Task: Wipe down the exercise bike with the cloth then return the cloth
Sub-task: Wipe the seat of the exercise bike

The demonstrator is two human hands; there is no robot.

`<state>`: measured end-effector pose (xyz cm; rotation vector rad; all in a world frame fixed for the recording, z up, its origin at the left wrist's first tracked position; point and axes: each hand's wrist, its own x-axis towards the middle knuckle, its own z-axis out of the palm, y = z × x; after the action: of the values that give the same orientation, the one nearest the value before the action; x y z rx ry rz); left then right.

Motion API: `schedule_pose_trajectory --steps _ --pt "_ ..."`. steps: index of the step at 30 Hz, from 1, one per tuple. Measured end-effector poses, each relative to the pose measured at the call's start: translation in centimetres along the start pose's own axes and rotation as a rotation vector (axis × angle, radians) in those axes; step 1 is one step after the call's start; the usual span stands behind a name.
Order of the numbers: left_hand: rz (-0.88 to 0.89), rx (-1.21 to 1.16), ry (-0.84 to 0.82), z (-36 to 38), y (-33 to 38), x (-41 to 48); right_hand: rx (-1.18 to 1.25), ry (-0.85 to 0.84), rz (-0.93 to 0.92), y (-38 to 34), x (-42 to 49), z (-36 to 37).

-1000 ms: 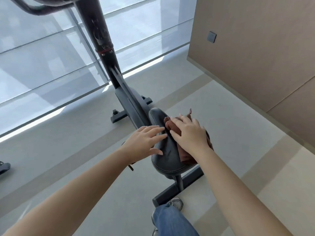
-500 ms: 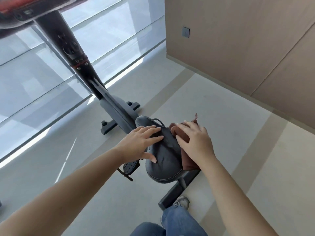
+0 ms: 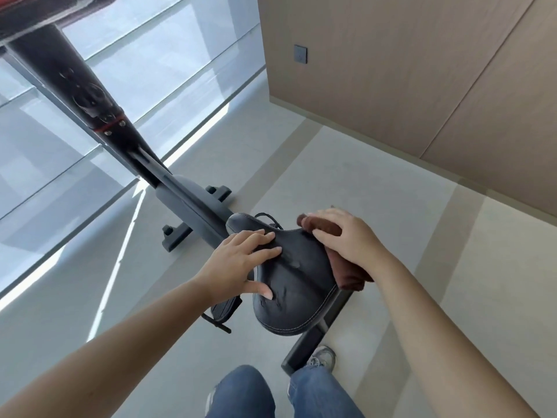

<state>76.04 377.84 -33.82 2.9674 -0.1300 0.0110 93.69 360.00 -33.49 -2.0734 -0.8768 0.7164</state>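
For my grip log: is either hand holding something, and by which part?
Nothing is gripped. The right hand presses the cloth against the saddle's right edge; the left hand rests on its top.

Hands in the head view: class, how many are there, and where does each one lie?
2. The left hand lies flat on the left side of the black saddle; the right hand presses the brown cloth against the saddle's right edge. None seems hidden.
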Motion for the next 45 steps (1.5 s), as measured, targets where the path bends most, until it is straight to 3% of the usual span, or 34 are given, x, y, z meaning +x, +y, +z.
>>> schedule_pose_trajectory --steps 4,6,10,12,23,30,33,38,45 --pt "0.031 -0.033 0.009 0.2 -0.4 0.1 0.097 0.252 -0.047 1.3 -3.7 1.5" --pt "0.043 -0.062 0.016 0.3 -0.6 0.2 0.097 0.197 -0.032 1.0 -3.0 1.2" --pt "0.076 -0.063 0.020 0.3 -0.7 0.4 0.165 -0.103 0.095 -0.7 0.2 -1.3" --pt "0.083 -0.064 0.030 0.3 -0.7 0.4 0.199 -0.098 0.144 -1.0 0.4 -1.1" --pt "0.121 -0.151 0.136 1.4 -1.1 0.7 0.101 0.733 0.291 -2.5 -6.0 7.0" --pt "0.145 -0.132 0.116 1.1 -1.3 0.4 0.166 1.110 0.448 -6.2 -9.1 15.2" --pt "0.147 -0.148 0.109 1.0 -1.4 0.2 0.217 1.160 0.496 -6.6 -8.8 15.6" --pt "0.159 -0.143 0.141 1.2 -1.4 0.3 0.424 1.048 0.479 -5.5 -8.3 10.9" --pt "0.186 -0.134 0.131 1.5 -1.7 0.1 -0.102 1.330 0.613 -9.0 -7.4 19.0"
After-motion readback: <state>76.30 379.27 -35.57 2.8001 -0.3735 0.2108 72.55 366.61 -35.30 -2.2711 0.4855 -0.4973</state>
